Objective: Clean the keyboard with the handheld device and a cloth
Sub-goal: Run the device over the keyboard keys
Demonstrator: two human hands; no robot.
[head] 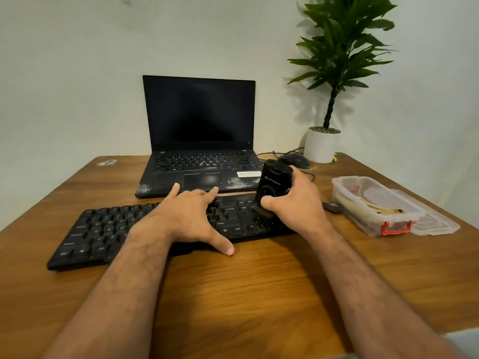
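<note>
Your right hand (pixel 293 203) grips the small black rigid plastic handheld device (pixel 272 183) around its body; your left hand (pixel 191 216) rests spread flat on the light, slide-prone black keyboard (pixel 103 229).

Head view, forward-down, seemingly close over desk (pixel 259 294).

Bare wooden bench (pixel 259 294) lies open in front of the black keyboard (pixel 108 229). Behind it stands the open black laptop (pixel 199 130); to the right, the clear plastic box (pixel 373 203).
</note>
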